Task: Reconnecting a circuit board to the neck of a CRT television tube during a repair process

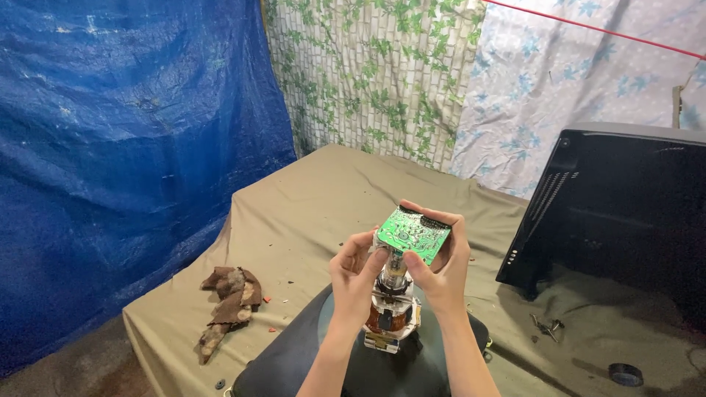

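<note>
Head view: your left hand [356, 273] and right hand [441, 266] pinched the board [413, 234], seated atop the tube neck [392, 279]; below your grip, nothing looked separated.

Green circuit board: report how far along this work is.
Done: the black rear casing stands apart on the cloth-covered table, with loose screws beside it. In hand: the left hand and right hand both grip the green circuit board sitting on the glass tube neck. Left: the board looks still seated on the neck, and the copper coil remains on it.
</note>
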